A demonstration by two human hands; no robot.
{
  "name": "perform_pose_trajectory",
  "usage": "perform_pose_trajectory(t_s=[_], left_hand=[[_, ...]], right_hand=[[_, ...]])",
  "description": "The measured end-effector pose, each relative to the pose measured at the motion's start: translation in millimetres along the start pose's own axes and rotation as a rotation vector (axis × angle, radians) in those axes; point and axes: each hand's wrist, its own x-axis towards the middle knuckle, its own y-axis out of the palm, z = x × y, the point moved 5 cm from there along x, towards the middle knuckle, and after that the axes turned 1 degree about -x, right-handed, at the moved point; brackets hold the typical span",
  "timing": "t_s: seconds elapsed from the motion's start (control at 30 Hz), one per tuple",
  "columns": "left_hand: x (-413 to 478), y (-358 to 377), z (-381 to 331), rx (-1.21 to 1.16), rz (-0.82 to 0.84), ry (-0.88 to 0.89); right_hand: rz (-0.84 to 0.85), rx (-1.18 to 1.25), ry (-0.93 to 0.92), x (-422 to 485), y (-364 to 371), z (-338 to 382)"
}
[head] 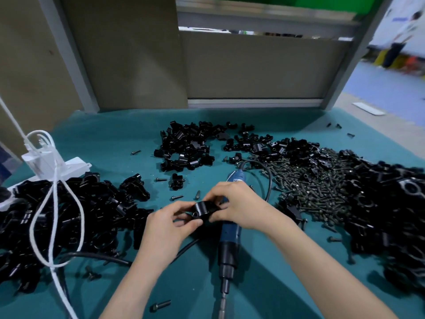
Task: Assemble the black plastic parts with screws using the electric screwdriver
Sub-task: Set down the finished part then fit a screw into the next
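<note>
Both hands, left (170,221) and right (239,203), pinch one black part (202,209) over a teal mat (115,143) before beige panels (253,65).

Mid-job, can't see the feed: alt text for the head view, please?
The left hand and right hand hold one black plastic part above the electric screwdriver, which lies on the teal mat. Heaps of black parts sit left and behind; a pile of screws lies right.

Black parts (203,209), blue screwdriver (230,231), teal mat (128,139)
</note>
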Motion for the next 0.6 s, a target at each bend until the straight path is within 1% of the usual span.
perform_pose_trajectory(t_s=[0.1,0.17,0.2,0.27,0.33,0.37,0.4,0.47,0.53,0.6], left_hand=[[1.0,-0.4,2.1,0.007,-0.006,0.005],[1.6,-1.8,3.5,0.001,-0.018,0.004],[1.8,-2.3,4.2,0.001,-0.019,0.000],[2.0,-2.9,5.1,0.017,-0.019,-0.010],[2.2,-2.9,4.6,0.019,-0.020,-0.009],[2.2,-2.6,3.9,0.016,-0.022,-0.006],[2.0,-2.4,2.9,0.017,-0.023,-0.002],[1.5,-1.5,0.8,0.029,-0.020,0.004],[1.2,-1.7,0.1,0.030,-0.020,0.007],[1.1,-2.2,-0.3,0.029,-0.018,0.008]], right_hand=[[0.058,0.005,0.020,-1.7,0.2,1.4],[0.068,0.068,0.037,-6.8,-9.7,-1.4],[0.016,0.098,0.043,-10.0,-22.4,-5.3],[-0.187,0.124,0.110,-17.4,-60.8,-26.1],[-0.408,0.110,0.275,-27.8,-100.3,-63.7],[-0.460,0.069,0.369,-32.8,-113.5,-84.5],[-0.449,0.005,0.449,-36.0,-119.6,-103.4],[-0.307,-0.133,0.544,-37.0,-114.5,-132.2],[-0.185,-0.224,0.555,-35.5,-100.5,-147.3],[-0.163,-0.290,0.523,-33.0,-93.6,-153.4]])
